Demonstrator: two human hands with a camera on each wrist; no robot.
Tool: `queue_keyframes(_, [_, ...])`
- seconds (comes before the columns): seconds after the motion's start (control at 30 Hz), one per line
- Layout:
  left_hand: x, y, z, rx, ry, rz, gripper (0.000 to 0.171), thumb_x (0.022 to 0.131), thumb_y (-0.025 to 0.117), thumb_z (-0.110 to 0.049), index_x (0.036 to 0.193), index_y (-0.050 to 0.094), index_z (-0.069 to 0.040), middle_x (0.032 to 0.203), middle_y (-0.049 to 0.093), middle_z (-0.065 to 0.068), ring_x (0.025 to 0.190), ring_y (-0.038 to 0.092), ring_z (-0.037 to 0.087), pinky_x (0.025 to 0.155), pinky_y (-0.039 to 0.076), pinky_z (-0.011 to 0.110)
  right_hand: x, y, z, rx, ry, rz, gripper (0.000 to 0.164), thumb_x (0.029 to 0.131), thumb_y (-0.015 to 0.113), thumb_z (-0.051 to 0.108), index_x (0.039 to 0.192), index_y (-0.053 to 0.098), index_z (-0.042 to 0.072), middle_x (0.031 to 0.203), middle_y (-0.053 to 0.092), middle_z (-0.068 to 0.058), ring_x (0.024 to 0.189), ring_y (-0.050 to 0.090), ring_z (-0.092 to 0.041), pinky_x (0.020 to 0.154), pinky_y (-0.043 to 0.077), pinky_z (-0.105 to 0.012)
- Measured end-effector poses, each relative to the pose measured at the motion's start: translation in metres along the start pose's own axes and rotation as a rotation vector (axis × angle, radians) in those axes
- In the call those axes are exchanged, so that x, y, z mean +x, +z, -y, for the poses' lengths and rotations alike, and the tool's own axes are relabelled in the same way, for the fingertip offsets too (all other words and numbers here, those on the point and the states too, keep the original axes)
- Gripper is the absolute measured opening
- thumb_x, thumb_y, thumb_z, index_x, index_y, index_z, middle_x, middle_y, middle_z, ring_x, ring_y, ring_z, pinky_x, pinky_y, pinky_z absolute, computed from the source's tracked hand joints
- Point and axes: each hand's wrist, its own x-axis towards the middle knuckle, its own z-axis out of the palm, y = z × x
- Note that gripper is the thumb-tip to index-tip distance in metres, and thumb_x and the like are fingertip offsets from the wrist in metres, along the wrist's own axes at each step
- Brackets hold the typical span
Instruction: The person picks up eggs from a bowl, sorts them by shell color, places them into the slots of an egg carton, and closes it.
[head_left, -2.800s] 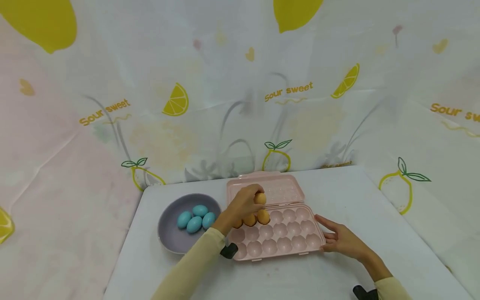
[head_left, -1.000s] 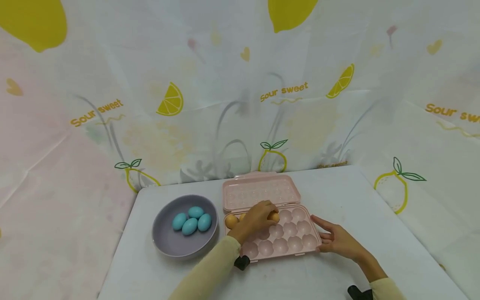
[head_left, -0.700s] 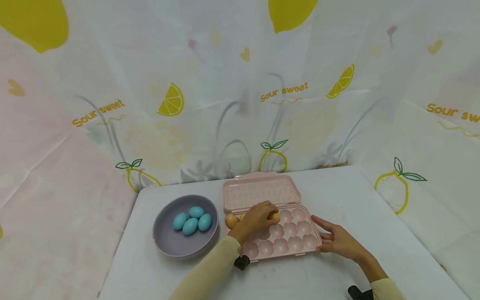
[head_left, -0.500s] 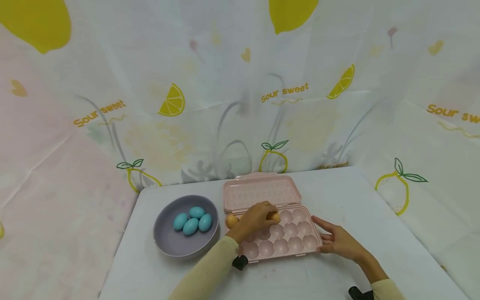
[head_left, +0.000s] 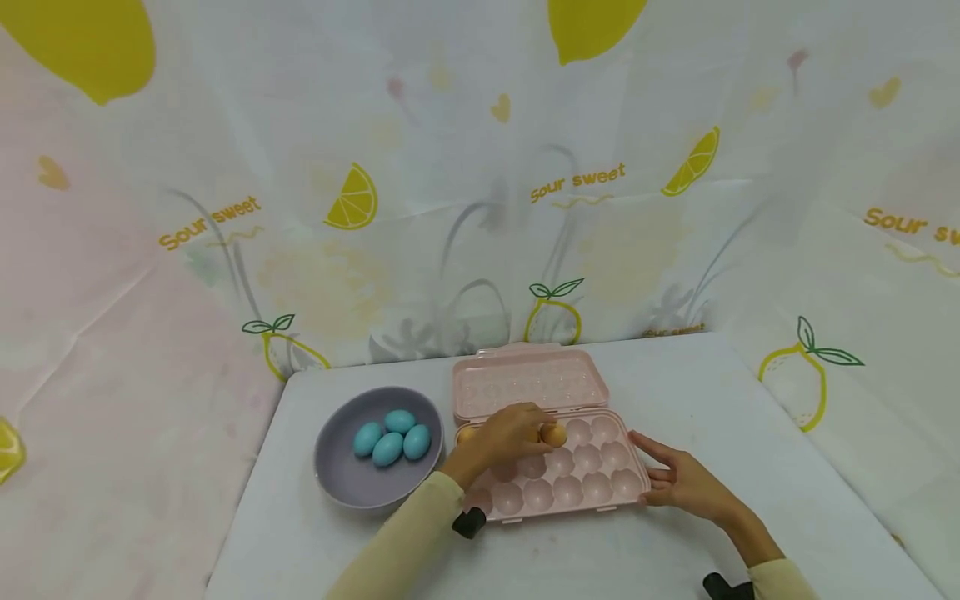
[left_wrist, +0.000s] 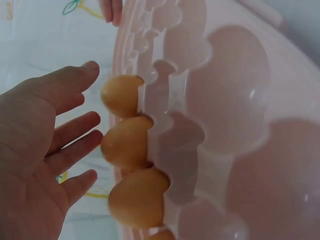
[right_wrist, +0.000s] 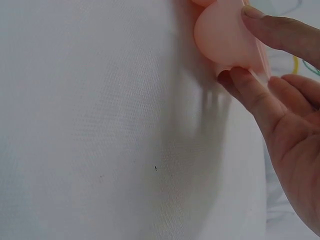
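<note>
A pink plastic egg box (head_left: 567, 490) lies with its lid folded back, and brown eggs (head_left: 554, 434) sit in its back row of cups. Over that row is my left hand (head_left: 513, 429). The left wrist view shows the left hand (left_wrist: 35, 125) with fingers spread, a small gap between them and several brown eggs (left_wrist: 125, 142) seated in the cups. At the box's right end my right hand (head_left: 682, 483) holds the edge. In the right wrist view, its thumb (right_wrist: 280, 32) lies on the rim and other fingers press the underside of the egg box (right_wrist: 225, 37).
A grey-purple bowl (head_left: 337, 475) with several blue eggs (head_left: 387, 449) stands left of the box. The lid (head_left: 528, 383) reaches toward the table's back edge. A lemon-print cloth (head_left: 450, 167) hangs behind the white table (head_left: 585, 558).
My left hand brought a brown egg down to the right of the others in the back row, then let go, its fingers drawing slightly left. My right hand stays at the box's edge.
</note>
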Motion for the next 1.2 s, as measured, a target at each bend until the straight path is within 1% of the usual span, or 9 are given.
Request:
queue_keyframes(0.13, [-0.010,-0.015,0.001,-0.020,-0.019,-0.008,0.040,0.088,0.073,-0.028,0.124,0.067,-0.011,0.114,0.066,0.001,0.106,0.059,0.013,0.092,0.047,0.025,0.000,0.001,0.002,-0.007,-0.004,-0.005,0.091,0.082,0.072,-0.002,0.154,0.015,-0.002,0.155,0.008,-0.031,0.128,0.045,-0.031,0.084,0.054,-0.035])
queue_keyframes(0.3, [-0.028,-0.034,0.005,-0.099,0.012,-0.052,0.034,0.088,0.072,-0.017,0.120,0.068,-0.005,0.109,0.066,0.007,0.099,0.063,0.021,0.085,0.050,0.026,-0.001,0.001,0.003,-0.020,-0.002,-0.012,0.090,0.083,0.071,-0.002,0.153,0.016,-0.002,0.155,0.009,-0.031,0.128,0.045,-0.033,0.084,0.054,-0.034])
queue_keyframes(0.37, [-0.038,-0.041,0.008,-0.116,0.022,-0.070,0.032,0.088,0.071,-0.014,0.119,0.068,-0.005,0.106,0.065,0.006,0.093,0.063,0.023,0.080,0.050,0.024,-0.003,0.001,0.004,-0.026,-0.002,-0.018,0.089,0.084,0.071,-0.002,0.153,0.016,-0.002,0.155,0.009,-0.031,0.127,0.046,-0.033,0.083,0.054,-0.034])
queue_keyframes(0.47, [-0.055,-0.052,0.012,-0.134,0.008,-0.099,0.028,0.088,0.070,-0.011,0.117,0.068,-0.007,0.102,0.064,0.005,0.086,0.062,0.020,0.074,0.051,0.024,-0.004,0.001,0.005,-0.033,-0.008,-0.028,0.089,0.083,0.071,-0.002,0.153,0.017,-0.002,0.155,0.010,-0.031,0.126,0.047,-0.034,0.082,0.055,-0.034])
queue_keyframes(0.63, [-0.088,-0.066,0.029,-0.072,-0.049,-0.139,0.018,0.089,0.069,-0.011,0.108,0.069,-0.009,0.091,0.060,0.001,0.074,0.055,0.012,0.066,0.048,0.023,-0.006,0.002,0.006,-0.030,-0.004,-0.032,0.089,0.083,0.072,0.000,0.153,0.017,-0.002,0.155,0.010,-0.030,0.125,0.049,-0.028,0.082,0.055,-0.034])
queue_keyframes(0.77, [-0.113,-0.071,0.049,-0.021,-0.116,-0.137,0.020,0.086,0.073,-0.010,0.105,0.067,-0.010,0.090,0.058,0.001,0.073,0.056,0.013,0.067,0.048,0.025,-0.007,0.002,0.004,-0.003,0.005,-0.023,0.089,0.084,0.071,-0.001,0.154,0.016,-0.001,0.155,0.009,-0.030,0.125,0.050,-0.023,0.083,0.054,-0.034])
queue_keyframes(0.9, [-0.132,-0.072,0.068,-0.006,-0.197,-0.115,0.026,0.083,0.077,-0.011,0.107,0.067,-0.009,0.093,0.058,0.001,0.077,0.058,0.017,0.069,0.050,0.029,-0.006,0.001,0.002,0.007,-0.009,-0.007,0.089,0.085,0.070,-0.002,0.154,0.014,-0.002,0.154,0.008,-0.032,0.124,0.051,-0.021,0.083,0.054,-0.034])
queue_keyframes(1.03, [-0.142,-0.068,0.081,0.016,-0.255,-0.083,0.031,0.082,0.079,-0.016,0.110,0.068,-0.010,0.095,0.056,0.000,0.079,0.056,0.014,0.071,0.049,0.030,-0.005,0.000,0.002,0.005,-0.029,0.001,0.089,0.084,0.070,-0.003,0.153,0.014,-0.005,0.153,0.007,-0.033,0.123,0.052,-0.020,0.083,0.055,-0.034])
queue_keyframes(1.2, [-0.148,-0.064,0.085,0.047,-0.307,-0.068,0.035,0.079,0.082,-0.021,0.110,0.069,-0.013,0.097,0.054,-0.003,0.080,0.054,0.011,0.071,0.049,0.030,-0.001,0.002,0.002,-0.003,-0.025,0.012,0.088,0.085,0.070,-0.003,0.153,0.013,-0.005,0.154,0.007,-0.032,0.124,0.051,-0.020,0.083,0.054,-0.033])
